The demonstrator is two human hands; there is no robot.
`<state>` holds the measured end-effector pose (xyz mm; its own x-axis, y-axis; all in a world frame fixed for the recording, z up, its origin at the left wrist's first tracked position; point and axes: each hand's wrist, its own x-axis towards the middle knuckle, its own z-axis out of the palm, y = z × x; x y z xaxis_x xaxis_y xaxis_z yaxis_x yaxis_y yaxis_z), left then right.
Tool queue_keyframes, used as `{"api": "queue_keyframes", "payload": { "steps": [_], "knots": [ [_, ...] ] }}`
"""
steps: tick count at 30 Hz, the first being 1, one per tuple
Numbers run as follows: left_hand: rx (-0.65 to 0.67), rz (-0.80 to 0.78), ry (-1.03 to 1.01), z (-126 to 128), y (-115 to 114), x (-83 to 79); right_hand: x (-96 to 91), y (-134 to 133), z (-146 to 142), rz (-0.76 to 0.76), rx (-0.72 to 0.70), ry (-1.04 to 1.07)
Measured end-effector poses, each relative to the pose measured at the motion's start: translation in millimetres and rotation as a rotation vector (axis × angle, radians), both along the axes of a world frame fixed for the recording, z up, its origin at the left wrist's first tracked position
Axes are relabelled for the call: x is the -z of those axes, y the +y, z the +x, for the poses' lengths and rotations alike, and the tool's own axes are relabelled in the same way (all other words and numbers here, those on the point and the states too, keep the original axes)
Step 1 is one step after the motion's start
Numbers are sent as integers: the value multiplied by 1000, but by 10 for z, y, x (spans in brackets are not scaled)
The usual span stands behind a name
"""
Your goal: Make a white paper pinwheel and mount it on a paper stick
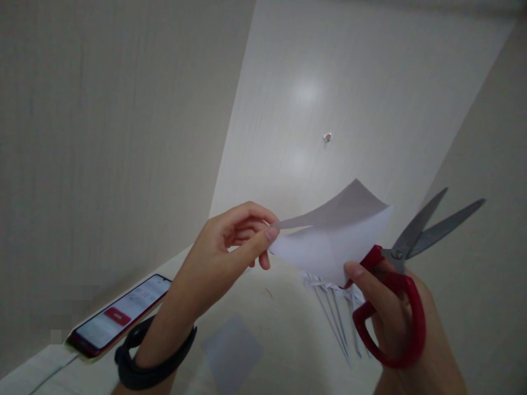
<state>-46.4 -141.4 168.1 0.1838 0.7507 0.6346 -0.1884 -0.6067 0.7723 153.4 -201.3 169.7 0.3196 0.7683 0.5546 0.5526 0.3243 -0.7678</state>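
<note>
A sheet of white paper point(341, 236) curves in the air between my two hands, with a long slit near its left end. My left hand point(239, 236) pinches that left end between thumb and fingers. Against the paper's lower right edge lies the thumb of my right hand point(391, 312). The same hand carries scissors point(397, 255) with red handles looped around it. Their blades stand apart and point up to the right, away from the paper. Below the sheet, several thin white paper strips point(329, 307) lie partly hidden on the table.
A pale square of paper point(233, 351) lies on the white table point(284, 340) at the front. To the left, a phone point(123, 312) with a lit screen rests by the wall, a cable point(53, 376) running from it. Pale panels point(313, 109) rise behind.
</note>
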Motion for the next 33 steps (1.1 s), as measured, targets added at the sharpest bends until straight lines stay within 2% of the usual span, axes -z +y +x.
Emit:
{"api": "queue_keyframes", "payload": {
  "steps": [6,10,13,19,28,33],
  "knots": [
    [148,-76,34,19,-3,17,79,131,115,76,-123,17],
    [195,-113,143,92,-53,62,113,157,95,141,-106,23],
    [180,-101,248,188,-118,70,74,136,35,136,-117,11],
    [150,-112,322,323,-177,21,-43,103,-15,8,-221,-38],
    [80,-83,191,274,-127,19,-16,112,-1,-20,-282,-26],
    [-51,-71,133,274,-143,38,27,63,40,-66,-309,-129]
  ]
}}
